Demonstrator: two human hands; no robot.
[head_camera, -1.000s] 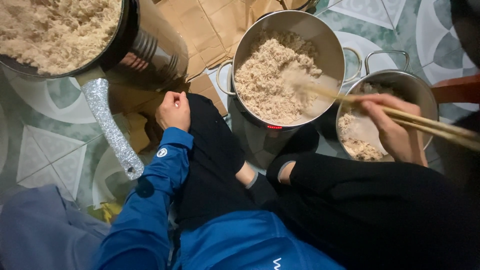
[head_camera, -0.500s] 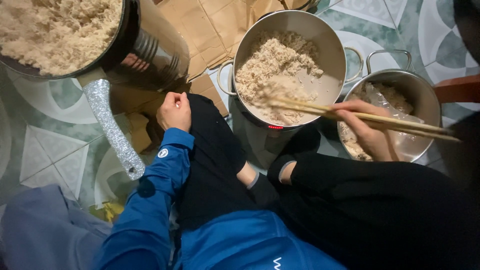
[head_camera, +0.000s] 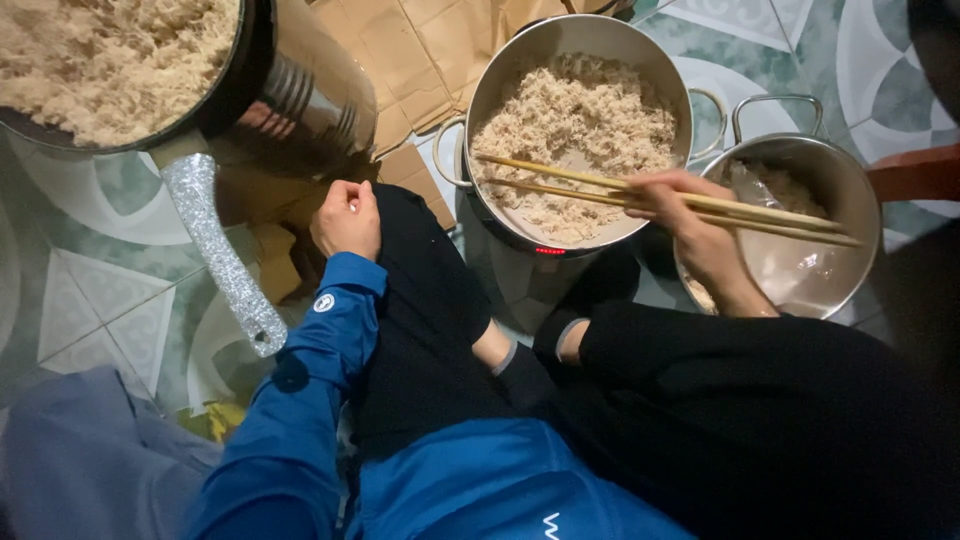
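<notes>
My right hand (head_camera: 700, 235) grips a pair of long wooden chopsticks (head_camera: 600, 185), their tips reaching left over the pale shredded food inside a steel pot (head_camera: 480, 90) that stands on the floor before me. My left hand (head_camera: 347, 218) is closed in a loose fist and rests on my black-trousered knee, holding nothing. A second steel pot (head_camera: 850, 180) at the right holds a smaller amount of the same shredded food, partly hidden by my right wrist.
A large pan (head_camera: 250, 70) heaped with shredded food sits at the upper left, its foil-wrapped handle (head_camera: 215, 250) pointing toward me. Flattened cardboard (head_camera: 420, 60) lies on the patterned tile floor (head_camera: 90, 300). A red-brown stool edge (head_camera: 920, 170) shows far right.
My right hand has swung the chopsticks leftward and lower, from above the right pot to across the middle pot. The left hand has stayed on my knee.
</notes>
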